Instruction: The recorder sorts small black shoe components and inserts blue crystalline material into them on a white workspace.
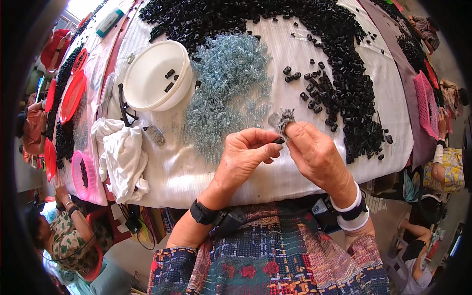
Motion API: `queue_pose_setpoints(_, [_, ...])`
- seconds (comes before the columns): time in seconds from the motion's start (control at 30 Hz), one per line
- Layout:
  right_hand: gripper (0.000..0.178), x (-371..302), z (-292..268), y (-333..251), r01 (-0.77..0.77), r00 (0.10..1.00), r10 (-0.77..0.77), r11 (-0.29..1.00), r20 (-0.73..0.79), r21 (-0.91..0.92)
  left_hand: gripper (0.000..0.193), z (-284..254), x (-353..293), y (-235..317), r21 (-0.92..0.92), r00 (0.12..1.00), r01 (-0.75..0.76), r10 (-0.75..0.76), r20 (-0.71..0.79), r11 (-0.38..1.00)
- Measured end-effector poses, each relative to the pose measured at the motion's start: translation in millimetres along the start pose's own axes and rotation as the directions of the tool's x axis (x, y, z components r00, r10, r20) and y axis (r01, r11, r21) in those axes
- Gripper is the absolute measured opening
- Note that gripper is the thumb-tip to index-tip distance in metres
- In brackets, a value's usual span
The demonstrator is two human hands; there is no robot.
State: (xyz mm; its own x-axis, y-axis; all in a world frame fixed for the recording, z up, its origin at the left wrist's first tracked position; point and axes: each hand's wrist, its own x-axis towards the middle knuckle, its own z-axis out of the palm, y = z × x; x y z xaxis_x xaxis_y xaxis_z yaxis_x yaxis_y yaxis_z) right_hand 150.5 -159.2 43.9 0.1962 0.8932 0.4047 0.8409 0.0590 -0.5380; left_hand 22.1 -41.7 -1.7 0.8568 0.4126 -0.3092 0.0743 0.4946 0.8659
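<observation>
Between the thumb and index finger of my left hand (248, 153) is a small black plastic piece (279, 140). Close beside it, the fingers of my right hand (314, 150) are closed, their tips nearly meeting the piece. A ragged grey wad of cloth (285, 118) shows at the right fingertips; whether it is worn or held I cannot tell, and what else they grip is hidden. Beyond my hands lies a heap of bluish clear coil springs (228, 78). A long pile of black plastic pieces (339, 64) curves around at the back and right.
A white bowl (135, 96) with several black pieces stands left of the springs. Nearer are a crumpled white cloth (120, 157), dark-framed glasses (124, 105) and a pink basket (81, 172). Other people sit along both sides, near red trays (73, 96) and a pink basket (426, 103).
</observation>
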Motion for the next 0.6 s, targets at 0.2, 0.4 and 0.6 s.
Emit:
queue_pose_setpoints(0.2, [0.039, 0.7, -7.5, -0.7, -0.007, 0.995, 0.011, 0.999, 0.097, -0.041, 0.018, 0.4, -0.2, -0.5, 0.081, 0.998, -0.055, 0.056, -0.014, 0.995])
queue_pose_setpoints(0.4, [0.041, -1.0, -3.3, 3.6, 0.031, 0.997, -0.028, 0.999, 0.078, -0.034, 0.018, 3.0, 0.9, 2.6, 0.143, 0.998, -0.066, 0.067, -0.004, 0.988])
queue_pose_setpoints(0.6, [0.042, 3.4, -6.7, 5.0, 0.007, 0.991, -0.005, 1.000, 0.136, -0.009, 0.016, 4.3, 2.4, 3.3, 0.331, 0.990, -0.134, 0.139, 0.008, 0.934])
